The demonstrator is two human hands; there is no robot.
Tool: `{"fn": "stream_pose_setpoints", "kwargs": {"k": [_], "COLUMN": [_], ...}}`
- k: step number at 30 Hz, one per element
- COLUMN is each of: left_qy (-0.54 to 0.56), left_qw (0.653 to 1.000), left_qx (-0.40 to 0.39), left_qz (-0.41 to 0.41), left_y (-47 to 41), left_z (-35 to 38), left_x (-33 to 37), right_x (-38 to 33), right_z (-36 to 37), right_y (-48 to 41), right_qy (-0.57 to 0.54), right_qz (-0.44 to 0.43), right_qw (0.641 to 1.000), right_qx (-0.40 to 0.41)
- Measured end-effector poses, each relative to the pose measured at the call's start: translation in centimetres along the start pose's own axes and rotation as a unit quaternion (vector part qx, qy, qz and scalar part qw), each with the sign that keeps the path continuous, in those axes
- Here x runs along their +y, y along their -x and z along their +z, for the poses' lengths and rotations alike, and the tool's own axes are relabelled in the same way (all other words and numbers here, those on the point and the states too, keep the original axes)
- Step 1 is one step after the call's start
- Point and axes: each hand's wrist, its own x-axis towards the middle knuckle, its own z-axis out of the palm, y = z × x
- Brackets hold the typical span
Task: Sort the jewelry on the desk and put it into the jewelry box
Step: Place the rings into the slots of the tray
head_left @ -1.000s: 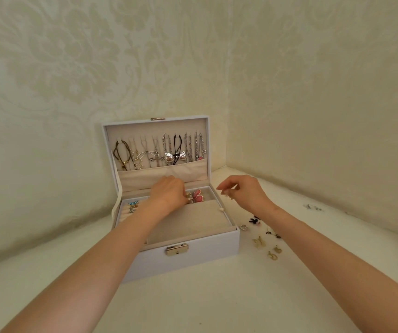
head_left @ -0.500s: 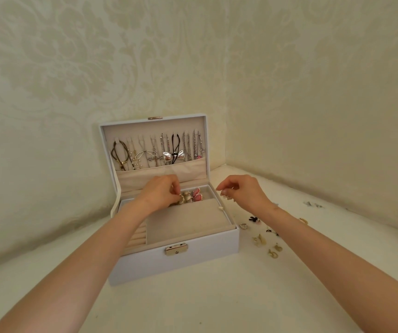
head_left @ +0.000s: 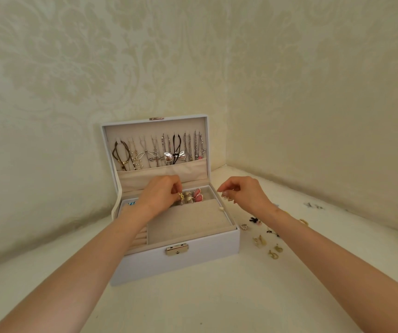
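Head view: your left hand [head_left: 160, 197] pinches a gold earring [head_left: 180, 195] over the back edge of the jewelry box [head_left: 181, 263]; your right hand [head_left: 244, 194] seems to pinch a small piece [head_left: 228, 198] beside its right edge. Both are likely light and snag-prone: hold the body.

- I read the jewelry box [head_left: 181, 263] shell as smooth, matt white leatherette.
- Its lining [head_left: 188, 222] looks like soft beige velvet cloth.
- Near clasp [head_left: 177, 250]: glossy metal.
- Butterfly pendant [head_left: 175, 156] in the far lid: polished silver metal.
- Gold earring [head_left: 180, 195]: shiny metal.
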Motion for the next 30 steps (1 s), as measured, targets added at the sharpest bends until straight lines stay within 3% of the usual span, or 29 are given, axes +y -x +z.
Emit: {"fn": "stream_pose_setpoints", "kwargs": {"k": [10,19,27,30], "left_qy": [0.043,0.045,-0.032,-0.036], "left_qw": [0.998,0.998,0.995,0.997], "left_qx": [-0.039,0.006,-0.069,-0.024], "left_qz": [0.014,0.037,0.066,0.071], "left_y": [-0.1,-0.1,-0.5,-0.4], "left_z": [-1.1,-0.2,-0.4,-0.6], "left_x": [-0.4,-0.5,-0.5,-0.3], "right_x": [0.0,-0.2,-0.6,-0.9], "right_z": [-0.1,-0.3,-0.4,-0.9], "right_y": [0.1,0.3,0.7,0.9], "right_qy": [-0.003,-0.018,-0.046,-0.096], "right_qz": [-0.002,0.005,0.001,-0.002], "right_qw": [1.000,1.000,0.999,0.995], "right_qx": [0.000,0.002,0.004,0.006]}}
